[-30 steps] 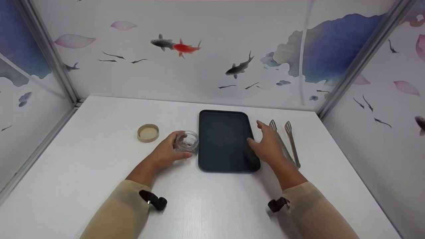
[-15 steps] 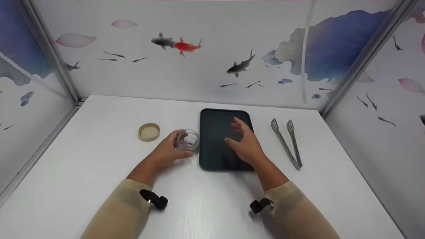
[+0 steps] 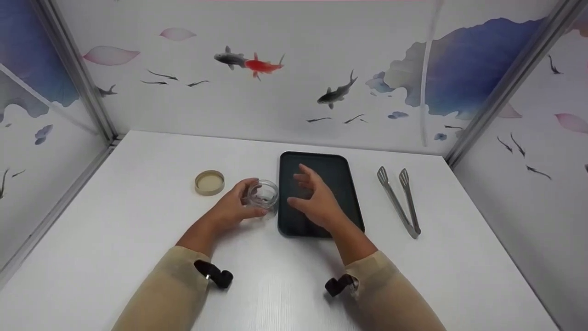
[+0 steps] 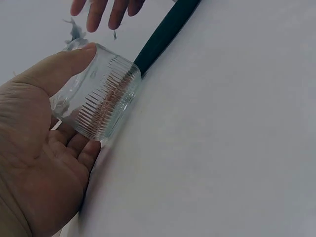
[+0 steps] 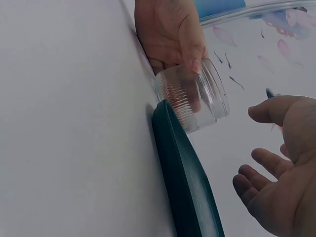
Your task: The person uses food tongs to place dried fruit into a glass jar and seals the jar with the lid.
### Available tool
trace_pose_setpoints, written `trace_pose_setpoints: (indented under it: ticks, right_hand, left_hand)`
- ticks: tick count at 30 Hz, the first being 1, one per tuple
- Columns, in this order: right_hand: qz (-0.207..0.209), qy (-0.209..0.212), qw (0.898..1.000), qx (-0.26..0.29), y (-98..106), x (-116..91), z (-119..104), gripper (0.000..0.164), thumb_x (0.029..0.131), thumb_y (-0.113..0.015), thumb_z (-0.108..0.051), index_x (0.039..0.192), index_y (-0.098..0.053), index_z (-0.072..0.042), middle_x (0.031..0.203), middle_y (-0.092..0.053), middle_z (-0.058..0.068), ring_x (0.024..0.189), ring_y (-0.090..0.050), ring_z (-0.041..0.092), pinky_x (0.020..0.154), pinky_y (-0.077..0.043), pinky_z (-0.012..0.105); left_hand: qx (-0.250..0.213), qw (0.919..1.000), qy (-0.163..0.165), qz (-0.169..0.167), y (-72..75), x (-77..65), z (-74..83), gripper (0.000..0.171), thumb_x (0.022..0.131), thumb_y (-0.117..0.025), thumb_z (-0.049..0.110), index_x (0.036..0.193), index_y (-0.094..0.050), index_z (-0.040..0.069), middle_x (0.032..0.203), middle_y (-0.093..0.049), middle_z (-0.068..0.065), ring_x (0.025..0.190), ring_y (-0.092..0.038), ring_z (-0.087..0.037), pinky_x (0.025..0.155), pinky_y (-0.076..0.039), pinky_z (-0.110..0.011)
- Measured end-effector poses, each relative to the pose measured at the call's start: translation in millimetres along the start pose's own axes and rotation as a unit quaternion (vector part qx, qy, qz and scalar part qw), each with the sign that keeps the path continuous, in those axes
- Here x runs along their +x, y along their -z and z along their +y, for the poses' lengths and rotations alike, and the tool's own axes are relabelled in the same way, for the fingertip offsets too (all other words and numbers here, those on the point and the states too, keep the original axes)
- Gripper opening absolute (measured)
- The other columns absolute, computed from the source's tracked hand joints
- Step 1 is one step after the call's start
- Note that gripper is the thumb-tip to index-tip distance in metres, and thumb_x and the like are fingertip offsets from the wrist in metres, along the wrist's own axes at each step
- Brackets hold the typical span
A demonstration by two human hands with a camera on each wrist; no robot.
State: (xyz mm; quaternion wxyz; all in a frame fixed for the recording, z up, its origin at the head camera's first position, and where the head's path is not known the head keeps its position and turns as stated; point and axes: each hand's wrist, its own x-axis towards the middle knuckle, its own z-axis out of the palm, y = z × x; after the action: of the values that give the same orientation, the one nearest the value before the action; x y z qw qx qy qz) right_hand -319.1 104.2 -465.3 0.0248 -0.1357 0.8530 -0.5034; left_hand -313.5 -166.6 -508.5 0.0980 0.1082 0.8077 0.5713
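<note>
My left hand (image 3: 231,208) grips a clear glass jar (image 3: 263,195) just left of the dark green tray (image 3: 337,168), with the thumb on its near side and the fingers on the far side. The jar has no lid on it and stands upright. In the left wrist view something reddish-brown shows through the jar's ribbed lower wall (image 4: 111,96); whether it is contents or fingers I cannot tell. Above the tray, my right hand (image 3: 317,202) is spread, holding nothing, with its thumb and fingers apart and facing the jar.
A round gold-coloured lid (image 3: 209,183) lies left of the jar, hollow side up. Metal tongs (image 3: 396,201) rest spread on the white table (image 3: 275,285) right of the tray. Printed panels (image 3: 257,110) enclose the table at the back and sides.
My right hand has moved left, from between the tray and the tongs to over the tray, closer to the jar. My left hand keeps its hold on the jar.
</note>
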Motion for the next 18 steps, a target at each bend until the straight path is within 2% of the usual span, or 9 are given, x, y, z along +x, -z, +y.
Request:
trace_pose_setpoints:
  ticks: [7,11,18]
  right_hand:
    - [-0.049,-0.004,0.999,0.022,-13.1,9.8,2.1,0.097,0.089,-0.087,-0.018,0.168,-0.032,-0.034,0.164,-0.051,-0.005,0.153,-0.049,0.024,0.120,-0.048,0.054]
    - [-0.075,0.001,0.996,0.040,-18.4,15.2,5.4,0.104,0.086,-0.089,-0.017,0.170,-0.029,-0.029,0.166,-0.049,-0.001,0.154,-0.047,0.027,0.122,-0.046,0.054]
    - [-0.113,0.010,0.991,0.072,-27.9,21.4,9.6,0.108,0.085,-0.090,-0.017,0.171,-0.025,-0.025,0.168,-0.046,0.002,0.157,-0.043,0.027,0.125,-0.043,0.053]
  left_hand:
    - [-0.028,0.9996,0.003,-0.009,3.2,0.4,0.0,0.100,0.084,-0.093,0.036,0.165,-0.035,0.023,0.168,-0.045,0.001,0.159,-0.040,-0.026,0.133,-0.029,-0.050]
    - [-0.039,0.9992,0.009,-0.009,3.7,1.0,-0.3,0.100,0.083,-0.094,0.035,0.164,-0.037,0.024,0.167,-0.046,0.002,0.161,-0.037,-0.025,0.134,-0.027,-0.049]
    - [-0.081,0.9964,0.007,-0.024,5.2,2.6,-1.4,0.100,0.087,-0.092,0.025,0.167,-0.032,0.019,0.171,-0.041,-0.002,0.165,-0.030,-0.025,0.135,-0.024,-0.050]
